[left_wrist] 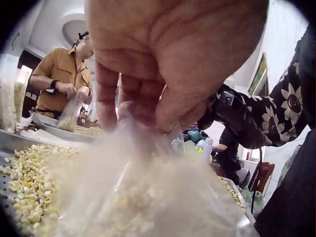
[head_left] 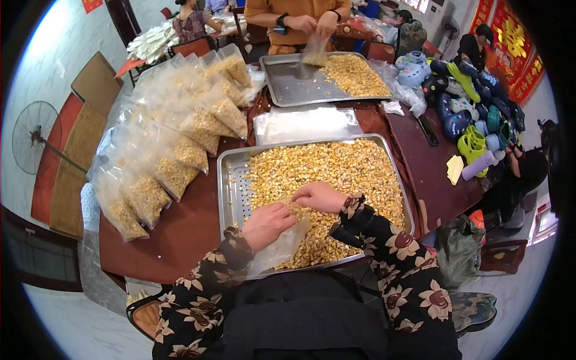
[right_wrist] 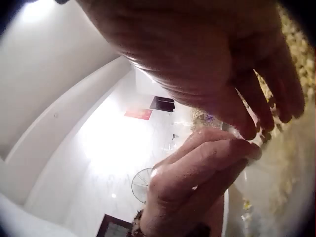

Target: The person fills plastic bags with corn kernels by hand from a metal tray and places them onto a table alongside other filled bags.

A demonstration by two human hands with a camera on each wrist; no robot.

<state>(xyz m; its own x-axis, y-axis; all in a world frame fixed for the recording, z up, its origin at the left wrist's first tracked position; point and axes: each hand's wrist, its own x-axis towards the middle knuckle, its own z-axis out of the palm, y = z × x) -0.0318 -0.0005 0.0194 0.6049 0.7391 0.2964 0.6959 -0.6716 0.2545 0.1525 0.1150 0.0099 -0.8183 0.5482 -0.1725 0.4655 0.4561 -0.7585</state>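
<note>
My left hand (head_left: 269,226) pinches the rim of a clear plastic bag (head_left: 281,246) at the near edge of a metal tray (head_left: 225,186). Pale kernels show blurred through the bag (left_wrist: 133,197) in the left wrist view. Close beside the left fingertips is my right hand (head_left: 323,197), over the heap of yellow corn kernels (head_left: 336,162). Its fingers (right_wrist: 256,101) point down with gaps between them, and a few kernels show at the tips. In the left wrist view the left hand hides most of the right one.
Several filled bags (head_left: 180,144) lie in rows on the left of the table. Flat empty bags (head_left: 306,124) are stacked beyond my tray. Across the table a person (head_left: 294,24) holds a bag over a second tray (head_left: 288,90). Clog shoes (head_left: 474,141) and a phone (head_left: 427,130) lie at right.
</note>
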